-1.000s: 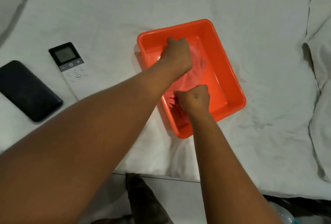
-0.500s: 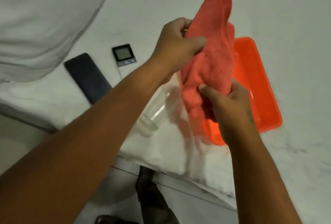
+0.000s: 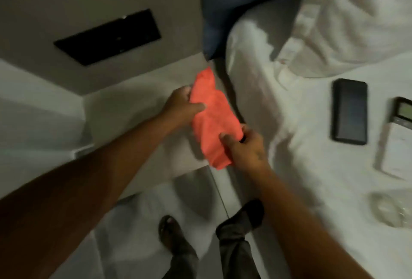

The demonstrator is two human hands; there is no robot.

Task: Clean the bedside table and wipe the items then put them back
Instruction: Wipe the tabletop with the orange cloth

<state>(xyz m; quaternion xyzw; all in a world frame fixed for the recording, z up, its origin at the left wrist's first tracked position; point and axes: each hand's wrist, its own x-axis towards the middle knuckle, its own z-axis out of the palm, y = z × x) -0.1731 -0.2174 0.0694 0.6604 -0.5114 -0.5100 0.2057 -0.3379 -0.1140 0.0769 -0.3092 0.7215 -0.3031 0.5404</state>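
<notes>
Two hands share one orange cloth, which is held stretched over the pale bench beside the bed. The cloth's long axis runs from far to near, slightly rightward. The far end is pinched by the left hand, the near end by the right hand; each grip is pressed together on fabric. The bench lies directly below and to the left, so the left hand is judged nearer to it. A phone, a remote and a clear glass rest on the bed, well apart from the cloth. Compared with half a second earlier, the cloth has been carried away from the orange tub, now out of view, and lowered toward the bench.
</notes>
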